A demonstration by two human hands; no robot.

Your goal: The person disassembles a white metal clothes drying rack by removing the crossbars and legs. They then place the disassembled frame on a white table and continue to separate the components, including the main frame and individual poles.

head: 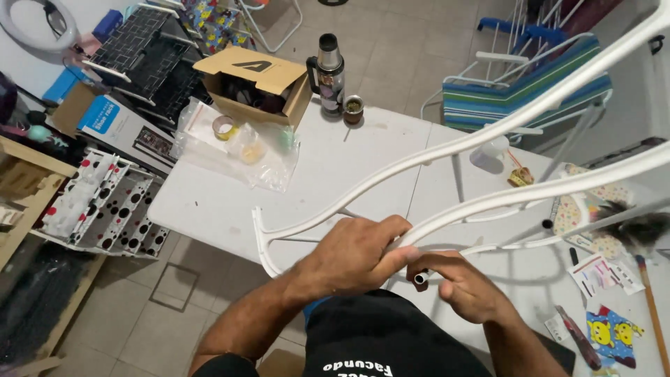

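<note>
My left hand [352, 255] grips a long white curved plastic frame piece [488, 139] near its lower end, above the front edge of a white folding table [209, 202]. The frame forks into two long arms that sweep up to the right, and a short curved end [262, 244] hangs off the table's edge. My right hand [464, 283] is closed around the end of a white tube [421, 278] just under the frame, close to my left hand.
On the table stand an open cardboard box [258, 84], a metal thermos [329, 70], a small cup [354, 108] and clear plastic bags [244, 143]. Papers, a knife [578, 336] and a feather duster [638, 227] lie at right. A striped folding chair [523, 91] stands behind; patterned boxes [105, 202] at left.
</note>
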